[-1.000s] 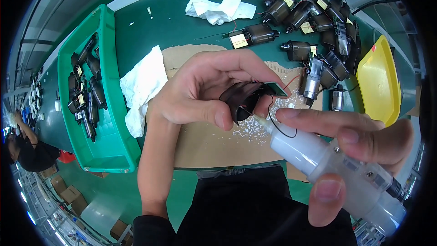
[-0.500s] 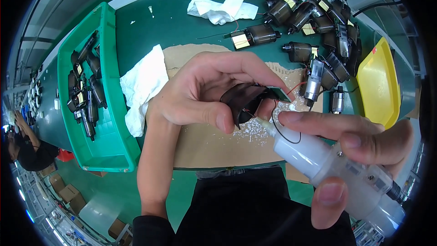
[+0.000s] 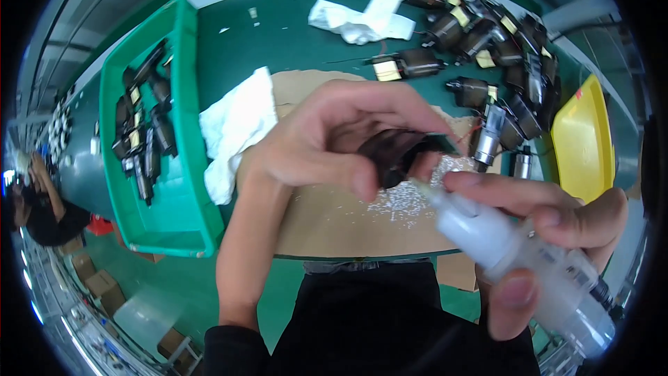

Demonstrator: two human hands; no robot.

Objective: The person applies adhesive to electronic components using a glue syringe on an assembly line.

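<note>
First, right hand (image 3: 579, 221), fingers and thumb wrapped about a translucent dispenser (image 3: 487, 237) at the cardboard sheet's (image 3: 334, 230) near right corner; dispenser's long axis slants up-left, tip just beside a dark curved shell (image 3: 387, 153), contact too blurred to tell. Second, left hand (image 3: 313, 143), nearer, pinching that shell above the cardboard sheet. Third, white specks (image 3: 407, 202), upon it. Last, left of it: white cloth (image 3: 240, 129), green tray (image 3: 202, 188); beyond it, rightward: heaped dark units (image 3: 476, 43).
</note>
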